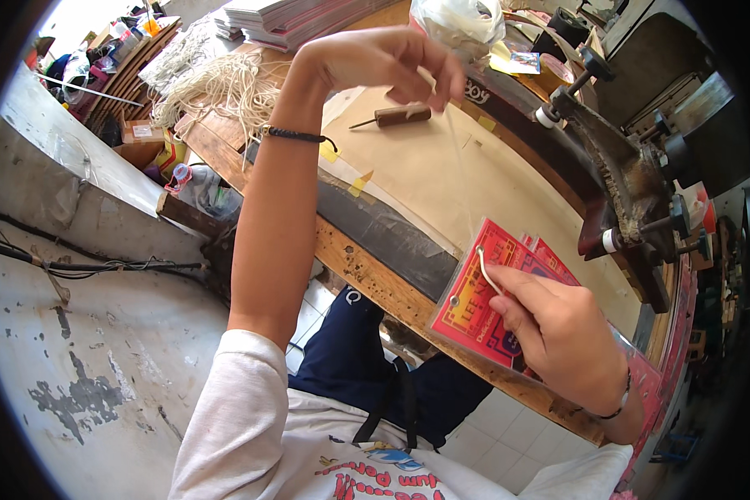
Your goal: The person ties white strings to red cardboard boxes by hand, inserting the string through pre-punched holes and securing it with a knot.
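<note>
My right hand (550, 329) grips a red and yellow printed card (467, 312) under clear plastic, its thumb and fingers at the card's face. Two metal eyelets sit along the card's left edge. A white string (483, 271) comes through the upper eyelet, its tail pressed beneath my right fingers. My left hand (400, 67) is raised over the far side of the table, fingers bent and slightly blurred. From it a faint, taut length of the string runs down to the card. Near that hand, an awl (404, 117) with a wooden handle lies on the table.
Bundles of loose cream string (233, 92) and stacked flat sheets (283, 21) occupy the far left. A dark metal clamp frame (625, 175) stands at the right. More red cards (642, 367) lie beside my right wrist. A plastic bag (458, 25) sits at the back.
</note>
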`<action>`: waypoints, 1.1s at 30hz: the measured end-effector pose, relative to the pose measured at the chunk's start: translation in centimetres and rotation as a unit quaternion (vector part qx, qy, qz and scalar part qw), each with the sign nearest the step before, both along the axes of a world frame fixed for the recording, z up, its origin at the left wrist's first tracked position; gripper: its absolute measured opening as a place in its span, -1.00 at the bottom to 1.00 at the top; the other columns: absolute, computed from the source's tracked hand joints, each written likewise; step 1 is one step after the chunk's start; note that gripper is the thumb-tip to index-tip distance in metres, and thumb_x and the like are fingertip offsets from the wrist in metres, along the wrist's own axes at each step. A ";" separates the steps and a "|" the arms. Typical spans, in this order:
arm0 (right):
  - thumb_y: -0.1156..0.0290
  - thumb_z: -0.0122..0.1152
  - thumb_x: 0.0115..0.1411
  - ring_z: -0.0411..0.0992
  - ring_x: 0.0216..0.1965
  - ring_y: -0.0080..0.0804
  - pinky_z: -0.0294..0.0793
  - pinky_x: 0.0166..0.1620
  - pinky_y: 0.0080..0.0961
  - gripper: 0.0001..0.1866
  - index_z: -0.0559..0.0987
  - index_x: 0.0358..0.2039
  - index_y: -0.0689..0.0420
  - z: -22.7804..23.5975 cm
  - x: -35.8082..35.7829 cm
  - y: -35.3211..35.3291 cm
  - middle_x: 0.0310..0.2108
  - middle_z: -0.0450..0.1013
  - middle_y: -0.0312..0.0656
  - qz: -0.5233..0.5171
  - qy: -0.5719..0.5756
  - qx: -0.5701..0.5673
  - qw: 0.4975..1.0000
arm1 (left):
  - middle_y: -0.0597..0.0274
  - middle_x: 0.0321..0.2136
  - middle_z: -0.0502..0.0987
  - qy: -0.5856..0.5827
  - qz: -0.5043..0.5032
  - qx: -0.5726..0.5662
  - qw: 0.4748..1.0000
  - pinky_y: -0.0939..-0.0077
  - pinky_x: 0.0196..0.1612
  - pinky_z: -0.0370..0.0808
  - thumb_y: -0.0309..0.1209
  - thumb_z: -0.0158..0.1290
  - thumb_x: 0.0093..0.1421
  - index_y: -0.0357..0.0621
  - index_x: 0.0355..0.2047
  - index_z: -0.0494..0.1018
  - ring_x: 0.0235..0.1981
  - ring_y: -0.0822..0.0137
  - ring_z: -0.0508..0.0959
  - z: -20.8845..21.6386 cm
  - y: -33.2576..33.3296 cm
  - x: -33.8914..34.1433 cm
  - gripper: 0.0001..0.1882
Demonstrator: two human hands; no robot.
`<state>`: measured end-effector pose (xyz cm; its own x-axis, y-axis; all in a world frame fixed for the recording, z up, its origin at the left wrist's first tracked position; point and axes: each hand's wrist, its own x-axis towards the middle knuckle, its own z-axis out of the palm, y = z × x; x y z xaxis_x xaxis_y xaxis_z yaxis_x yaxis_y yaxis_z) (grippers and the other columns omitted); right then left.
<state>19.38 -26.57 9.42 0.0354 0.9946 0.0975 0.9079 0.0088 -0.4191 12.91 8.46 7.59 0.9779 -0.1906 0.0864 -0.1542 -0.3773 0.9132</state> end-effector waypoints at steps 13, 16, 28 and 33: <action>0.47 0.11 0.37 0.58 -0.51 -0.57 0.52 -0.44 -0.62 -0.84 0.52 -0.10 0.27 -4.1 2.8 1.7 -0.52 0.56 -0.20 0.031 0.268 0.110 0.957 | 0.23 -0.34 0.49 -0.237 -0.080 -0.395 0.884 0.27 -0.10 0.45 -0.60 0.03 0.25 -0.16 -0.23 0.44 -0.16 0.20 0.54 -0.7 -0.3 2.5 -0.89; 0.47 0.07 0.39 0.54 -0.55 -0.58 0.49 -0.46 -0.62 -0.84 0.53 -0.11 0.26 -3.9 2.6 1.8 -0.55 0.54 -0.21 0.031 0.303 0.121 0.945 | 0.35 -0.52 0.47 -0.146 -0.114 -0.347 0.919 0.74 -0.48 0.32 -0.51 0.04 0.25 -0.27 -0.20 0.52 -0.52 0.60 0.46 1.2 -3.1 1.1 -0.86; 0.40 -0.14 0.34 0.35 -0.70 -0.49 0.36 -0.55 -0.53 -0.73 0.51 -0.34 0.26 -3.9 3.8 0.3 -0.66 0.40 -0.25 0.078 0.322 0.245 0.911 | 0.33 -0.35 0.64 0.160 -0.136 0.072 0.975 0.55 -0.18 0.47 -0.17 0.17 0.32 -0.23 -0.18 0.60 -0.29 0.55 0.55 -2.7 -8.9 5.3 -0.67; 0.32 -0.21 0.30 0.34 -0.62 -0.52 0.27 -0.54 -0.56 -0.67 0.49 -0.27 0.29 -3.9 3.6 0.4 -0.63 0.42 -0.19 0.041 0.449 0.251 0.856 | 0.53 -0.54 0.53 0.165 -0.216 0.058 0.961 0.63 -0.44 0.31 -0.11 0.25 0.25 -0.14 -0.35 0.61 -0.46 0.64 0.40 -2.6 -9.2 4.8 -0.68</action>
<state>22.99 -26.18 5.49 0.2529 0.8376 0.4843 0.2087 0.4416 -0.8726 17.67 -0.70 5.04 0.7766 -0.5739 -0.2599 -0.0291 -0.4447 0.8952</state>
